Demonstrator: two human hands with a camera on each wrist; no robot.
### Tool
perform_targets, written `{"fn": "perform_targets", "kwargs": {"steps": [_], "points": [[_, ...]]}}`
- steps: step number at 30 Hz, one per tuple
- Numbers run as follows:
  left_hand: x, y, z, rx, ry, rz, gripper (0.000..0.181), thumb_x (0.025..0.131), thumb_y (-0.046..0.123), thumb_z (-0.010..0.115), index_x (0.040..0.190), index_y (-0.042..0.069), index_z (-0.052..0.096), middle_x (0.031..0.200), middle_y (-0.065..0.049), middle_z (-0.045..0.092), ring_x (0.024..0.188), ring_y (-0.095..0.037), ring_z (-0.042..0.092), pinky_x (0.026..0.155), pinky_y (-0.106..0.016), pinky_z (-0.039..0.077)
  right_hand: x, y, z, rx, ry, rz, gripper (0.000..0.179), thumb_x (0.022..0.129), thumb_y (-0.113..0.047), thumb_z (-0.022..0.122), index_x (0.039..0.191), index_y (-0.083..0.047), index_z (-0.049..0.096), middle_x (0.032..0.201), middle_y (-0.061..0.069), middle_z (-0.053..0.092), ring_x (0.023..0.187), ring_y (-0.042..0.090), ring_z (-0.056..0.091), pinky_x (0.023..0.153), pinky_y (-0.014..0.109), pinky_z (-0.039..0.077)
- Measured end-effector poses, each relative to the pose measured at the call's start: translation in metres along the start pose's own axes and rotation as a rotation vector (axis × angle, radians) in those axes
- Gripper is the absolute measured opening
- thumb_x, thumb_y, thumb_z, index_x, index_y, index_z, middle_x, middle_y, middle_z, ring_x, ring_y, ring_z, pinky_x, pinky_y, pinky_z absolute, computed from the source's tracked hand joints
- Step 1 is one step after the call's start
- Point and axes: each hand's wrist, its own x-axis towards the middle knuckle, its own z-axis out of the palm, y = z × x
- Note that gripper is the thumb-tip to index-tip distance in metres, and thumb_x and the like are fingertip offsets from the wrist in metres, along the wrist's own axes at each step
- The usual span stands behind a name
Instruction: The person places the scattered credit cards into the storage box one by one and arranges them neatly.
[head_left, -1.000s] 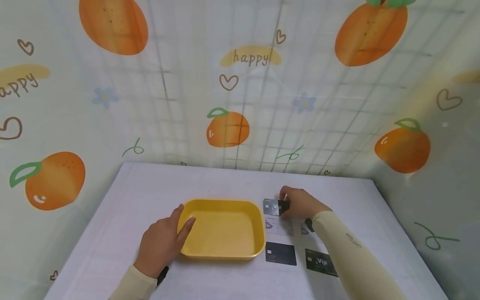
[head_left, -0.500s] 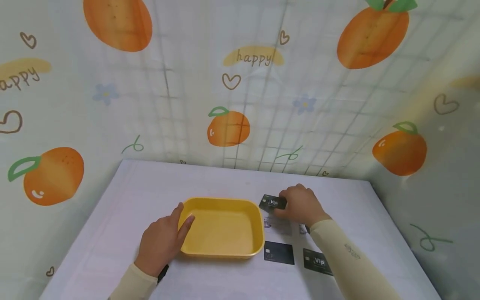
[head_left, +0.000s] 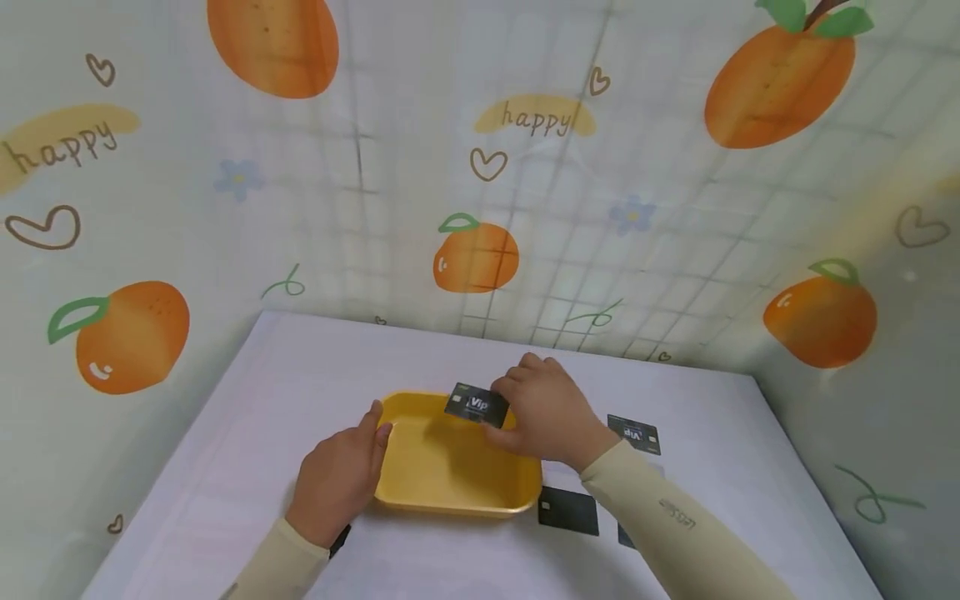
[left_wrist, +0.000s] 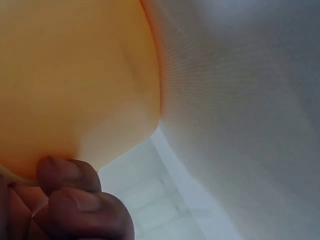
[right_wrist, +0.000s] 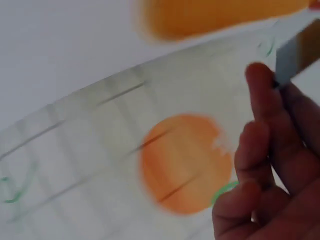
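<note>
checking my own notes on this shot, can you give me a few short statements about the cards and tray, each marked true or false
1. The right grip holds a dark "Vip" card. True.
2. The left grip pinches another card. False: it holds the side of the tray.
3. The tray is blue. False: it is yellow.
4. Another dark card lies on the white table, beside the tray. True.
</note>
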Motion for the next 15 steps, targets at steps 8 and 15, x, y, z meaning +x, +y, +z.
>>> {"fn": "perform_targets", "kwargs": {"steps": [8,15], "points": [[0.004,0.001,0.001,0.008,-0.027,-0.021,0.050,0.111,0.037,0.054,0.150,0.005,0.059,0.058,0.003,0.048,0.045,-0.012,0.041,0.038,-0.029,0.034,0.039,-0.041,0.014,-0.091,-0.095,-0.188,0.036,0.086,-0.057,0.073,0.085,-0.021,0.071,0.065,-0.012,0.054,0.074,0.016,0.042,0.068,0.035,0.034],[0.004,-0.003,-0.001,0.009,-0.001,-0.016,0.049,0.111,0.037,0.056,0.147,0.005,0.061,0.061,0.000,0.053,0.046,-0.012,0.043,0.039,-0.030,0.035,0.059,-0.062,0.036,-0.128,-0.186,-0.229,0.036,0.088,-0.058,0.076,0.090,-0.022,0.068,0.061,-0.013,0.050,0.070,0.016,0.045,0.068,0.035,0.038]]}}
